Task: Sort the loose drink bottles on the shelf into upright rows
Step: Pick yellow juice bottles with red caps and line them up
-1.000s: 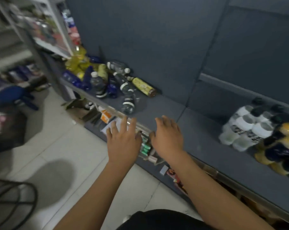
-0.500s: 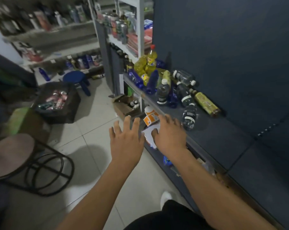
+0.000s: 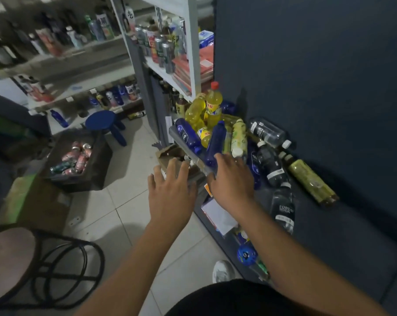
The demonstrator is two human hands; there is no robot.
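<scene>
A heap of loose bottles lies on the dark blue shelf (image 3: 343, 226) at its left end. It holds dark blue bottles (image 3: 215, 142), yellow bottles (image 3: 213, 103) with one upright and red-capped, a pale yellow-green bottle (image 3: 238, 137), clear dark-labelled bottles (image 3: 267, 132) and an olive bottle (image 3: 311, 181). Another clear bottle (image 3: 283, 208) lies apart, nearer me. My right hand (image 3: 231, 179) hovers with fingers spread over the shelf's front edge, just short of a blue bottle. My left hand (image 3: 170, 192) is spread open beside it, over the floor. Neither hand holds anything.
A lower shelf (image 3: 218, 215) under the front edge holds papers and small items. A cardboard box (image 3: 168, 156) sits on the floor by the shelf. A dark crate of cans (image 3: 76, 160), a blue stool (image 3: 101, 120) and a round stool (image 3: 10, 258) stand to the left.
The view has swung left and closer to the bottle heap. Both hands have moved toward the heap; the right hand now reaches the shelf edge near the blue bottles.
</scene>
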